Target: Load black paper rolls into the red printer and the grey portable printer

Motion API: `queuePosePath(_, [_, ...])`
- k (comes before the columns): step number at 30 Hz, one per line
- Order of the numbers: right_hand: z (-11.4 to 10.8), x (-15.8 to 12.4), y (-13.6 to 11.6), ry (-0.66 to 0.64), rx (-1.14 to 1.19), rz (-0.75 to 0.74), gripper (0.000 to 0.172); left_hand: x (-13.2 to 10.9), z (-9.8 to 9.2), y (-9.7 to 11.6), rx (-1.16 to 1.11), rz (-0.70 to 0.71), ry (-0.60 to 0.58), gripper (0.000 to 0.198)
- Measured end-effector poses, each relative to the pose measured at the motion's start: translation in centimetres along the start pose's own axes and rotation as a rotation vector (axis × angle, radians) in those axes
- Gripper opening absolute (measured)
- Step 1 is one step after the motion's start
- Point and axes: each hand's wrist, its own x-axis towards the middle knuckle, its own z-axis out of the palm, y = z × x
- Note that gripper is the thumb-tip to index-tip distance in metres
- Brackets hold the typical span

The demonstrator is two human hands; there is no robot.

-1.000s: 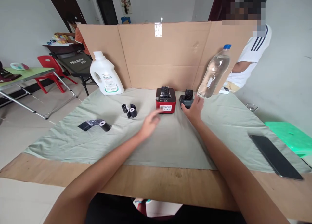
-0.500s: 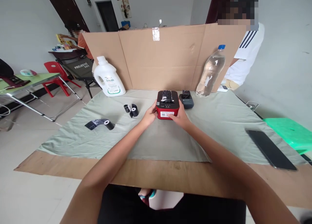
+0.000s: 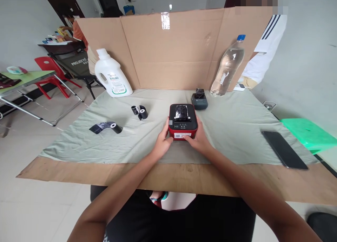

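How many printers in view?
2: a red-and-black printer between the left hand and right hand, and a smaller dark printer farther back, slightly right. More could be hidden behind the cardboard.

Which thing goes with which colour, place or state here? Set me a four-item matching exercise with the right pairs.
Things:
1. red printer
2. jug
3. bottle
4. stool

Descriptions:
A. clear, with a blue cap
B. green
C. held between left hand and right hand
D. white

Pairs: 1-C, 2-D, 3-A, 4-B
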Motion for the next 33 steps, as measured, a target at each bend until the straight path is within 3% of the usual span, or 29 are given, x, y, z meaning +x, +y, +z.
queuePosePath(3, [-0.2,-0.1,-0.5,0.005,-0.052,-0.001,0.102,-0.3,-0.1,0.2,0.107,0.034,0.008,0.092])
queuePosePath(6, [-0.4,-0.1,-0.8,0.060,-0.078,-0.051,0.104,-0.7,-0.2,0.8,0.264,0.172,0.087,0.082])
queuePosePath(9, [-0.8,0.1,-0.5,0.090,-0.093,-0.114,0.094,-0.8,-0.6,1.2,0.441,0.315,0.176,0.053])
queuePosePath(12, [-1.1,0.4,-0.1,0.079,-0.114,-0.141,0.081,-0.5,-1.2,1.0,0.585,0.420,0.186,0.030])
queuePosePath(17, [-1.3,0.5,0.4,0.090,-0.097,-0.194,0.068,0.1,-1.5,0.3,0.660,0.533,0.217,0.032])
queuePosePath(23, [-1.5,0.5,0.6,0.077,-0.070,-0.213,0.062,0.6,-1.7,0.3,0.751,0.532,0.194,0.042])
queuePosePath(33, [-1.9,0.8,0.2,0.068,0.008,-0.148,0.054,0.9,-1.8,-0.6,0.773,0.618,0.188,0.039])
